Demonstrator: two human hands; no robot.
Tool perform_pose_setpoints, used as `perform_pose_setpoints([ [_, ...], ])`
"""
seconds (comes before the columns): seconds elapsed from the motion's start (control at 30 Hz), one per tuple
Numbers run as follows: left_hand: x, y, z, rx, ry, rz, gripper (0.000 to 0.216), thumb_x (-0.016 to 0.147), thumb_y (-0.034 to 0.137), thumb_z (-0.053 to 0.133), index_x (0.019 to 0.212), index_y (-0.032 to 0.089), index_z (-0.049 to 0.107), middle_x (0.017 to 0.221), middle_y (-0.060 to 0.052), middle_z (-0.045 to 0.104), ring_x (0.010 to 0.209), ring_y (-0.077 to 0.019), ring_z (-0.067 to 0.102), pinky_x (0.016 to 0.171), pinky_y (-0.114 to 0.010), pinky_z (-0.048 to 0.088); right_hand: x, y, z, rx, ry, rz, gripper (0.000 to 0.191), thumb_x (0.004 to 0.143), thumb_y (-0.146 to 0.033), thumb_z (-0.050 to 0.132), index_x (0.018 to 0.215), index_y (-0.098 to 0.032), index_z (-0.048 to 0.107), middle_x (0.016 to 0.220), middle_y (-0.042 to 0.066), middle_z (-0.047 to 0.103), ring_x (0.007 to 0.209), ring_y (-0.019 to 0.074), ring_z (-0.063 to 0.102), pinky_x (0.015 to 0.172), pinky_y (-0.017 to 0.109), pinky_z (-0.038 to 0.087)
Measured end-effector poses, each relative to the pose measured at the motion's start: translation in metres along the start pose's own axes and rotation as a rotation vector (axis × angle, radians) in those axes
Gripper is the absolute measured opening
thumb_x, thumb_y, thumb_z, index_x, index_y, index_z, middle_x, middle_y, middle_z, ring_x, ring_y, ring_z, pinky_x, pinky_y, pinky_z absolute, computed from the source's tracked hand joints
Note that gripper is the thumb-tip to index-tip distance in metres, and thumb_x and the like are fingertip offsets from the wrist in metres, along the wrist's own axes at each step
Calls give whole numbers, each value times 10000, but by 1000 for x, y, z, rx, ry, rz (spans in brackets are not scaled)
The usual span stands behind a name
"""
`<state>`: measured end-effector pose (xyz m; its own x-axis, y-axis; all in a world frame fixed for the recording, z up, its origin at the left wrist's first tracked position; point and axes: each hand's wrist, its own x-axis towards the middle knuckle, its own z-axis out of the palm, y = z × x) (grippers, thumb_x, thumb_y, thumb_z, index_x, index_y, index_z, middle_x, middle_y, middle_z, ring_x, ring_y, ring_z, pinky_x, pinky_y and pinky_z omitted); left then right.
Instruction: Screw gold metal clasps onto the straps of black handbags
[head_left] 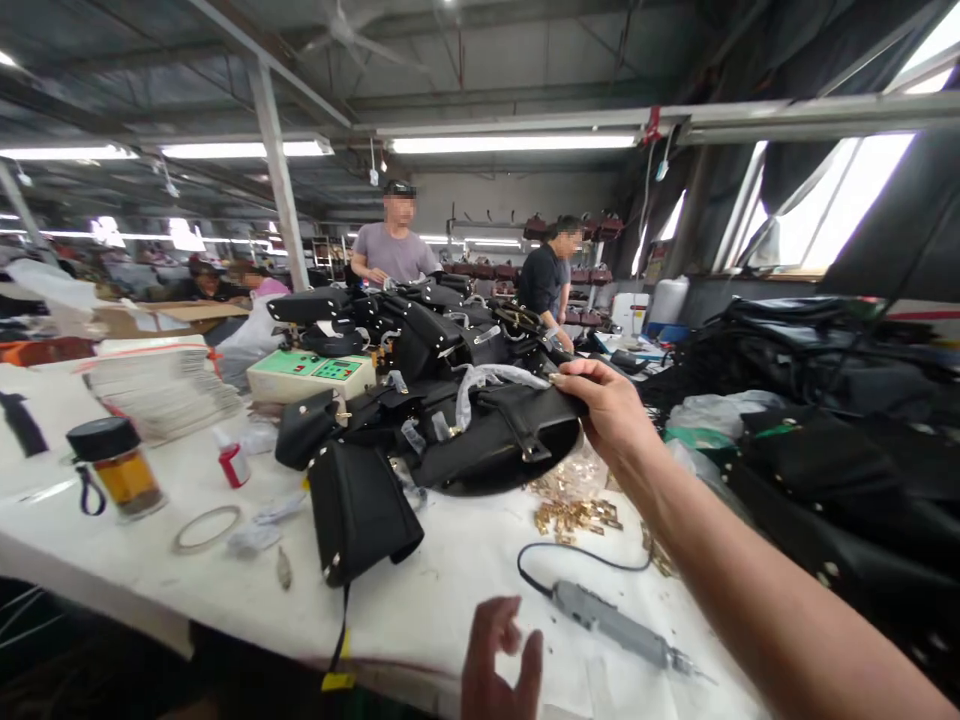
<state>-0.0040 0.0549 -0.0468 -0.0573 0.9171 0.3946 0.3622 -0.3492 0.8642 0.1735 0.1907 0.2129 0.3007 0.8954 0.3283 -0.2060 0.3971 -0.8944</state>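
Observation:
My right hand [611, 405] reaches forward and grips the edge of a black leather bag [495, 440] that rests on a pile of black bags [420, 340] on the white worktable [442, 590]. My left hand [499, 665] hovers low at the table's near edge, fingers apart and holding nothing. A grey electric screwdriver [615, 625] with a black cord lies on the table just right of my left hand. Small gold metal fittings [574, 515] are scattered under the held bag.
A glue jar with a black lid [120, 465], a small red-capped bottle [234, 462], a tape ring [206, 527] and a green control box [311, 373] sit on the left. More black bags [825, 440] pile up at right. Two people stand working behind the table.

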Motion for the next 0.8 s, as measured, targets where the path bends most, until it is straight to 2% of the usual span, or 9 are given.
perform_pose_setpoints([
  [0.03,1,8,-10,25,139,49,371,939,428,640,1228,199,596,1028,-90,665,842,-220,657,776,-374,587,-22,-9,-13,20,3,30,426,550,-311,922,861,-197,654,768,-8,696,616,149,614,564,258,486],
  [0.1,-1,27,-31,85,316,181,501,885,394,720,1301,178,541,1170,-133,627,969,-251,653,842,-408,582,-67,-21,-38,39,40,78,428,541,-304,938,842,-192,655,771,-4,698,622,147,617,566,259,486],
  [0.17,-9,51,-53,107,444,339,553,835,335,785,1304,182,534,1212,-133,596,1113,-280,621,973,-455,537,-111,-26,-59,52,105,123,436,531,-306,954,830,-190,659,765,-8,695,615,140,612,562,256,479],
  [0.23,-20,78,-70,96,503,513,573,797,244,823,1294,195,543,1201,-116,581,1138,-270,610,1001,-445,522,-150,-27,-77,70,172,169,444,522,-306,967,822,-190,661,760,-13,693,606,133,606,556,252,471],
  [0.3,-30,104,-82,229,433,604,566,775,207,853,1271,181,580,1217,-129,595,1173,-282,605,1033,-453,504,-183,-26,-92,94,228,214,447,522,-302,974,823,-192,662,759,-15,695,603,131,604,549,247,466],
  [0.4,-38,140,-94,392,213,750,434,844,203,801,1239,165,627,1201,-135,671,1206,-302,620,1106,-505,451,-223,-25,-109,141,323,265,456,524,-292,980,834,-198,660,751,-22,692,592,126,597,526,234,452],
  [0.57,-46,185,-107,496,-106,879,311,958,272,683,1256,188,647,1144,-71,752,1070,-231,697,1150,-478,411,-266,-23,-124,228,427,345,482,509,-285,995,842,-205,656,745,-30,690,582,121,589,504,219,440],
  [0.67,-52,196,-104,519,-218,915,277,983,251,634,1253,192,653,1152,-47,764,1055,-221,708,1108,-450,426,-284,-16,-123,267,432,383,491,495,-293,1005,830,-202,658,744,-29,685,588,119,588,509,214,445],
  [0.8,-52,188,-90,508,-321,872,243,1000,180,549,1199,225,679,1159,-20,770,1001,-209,719,963,-398,496,-302,-2,-123,280,437,440,501,486,-317,1015,819,-199,659,738,-26,675,603,123,591,534,218,466],
])
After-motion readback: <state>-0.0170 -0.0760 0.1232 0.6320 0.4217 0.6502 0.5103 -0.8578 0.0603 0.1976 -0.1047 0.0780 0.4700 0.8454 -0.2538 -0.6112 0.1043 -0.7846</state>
